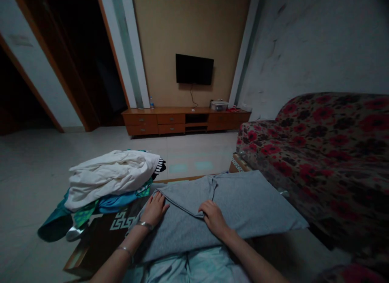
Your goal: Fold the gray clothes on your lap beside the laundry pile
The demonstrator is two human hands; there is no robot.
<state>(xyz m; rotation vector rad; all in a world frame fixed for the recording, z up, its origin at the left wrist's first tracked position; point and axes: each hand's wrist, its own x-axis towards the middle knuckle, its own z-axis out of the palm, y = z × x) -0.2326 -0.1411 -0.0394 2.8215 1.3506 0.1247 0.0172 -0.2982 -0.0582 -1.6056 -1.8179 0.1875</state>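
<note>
A grey cotton garment (231, 206) lies spread over a low table, with one part folded across its middle. My left hand (154, 210) rests flat on the fabric beside that fold, a metal bangle and a bracelet on its wrist. My right hand (214, 218) lies palm down on the folded edge, fingers slightly curled and not gripping. To the left of the garment, a white cloth pile (109, 177) sits on teal and blue clothes (121, 202). The table's dark top (103, 234) has a pale key pattern.
A sofa with a red floral cover (319, 153) runs along the right. Ahead, across the tiled floor (197, 153), stands a low wooden cabinet (185, 121) under a wall-mounted television (194, 69). A dark doorway (103, 64) opens at the back left.
</note>
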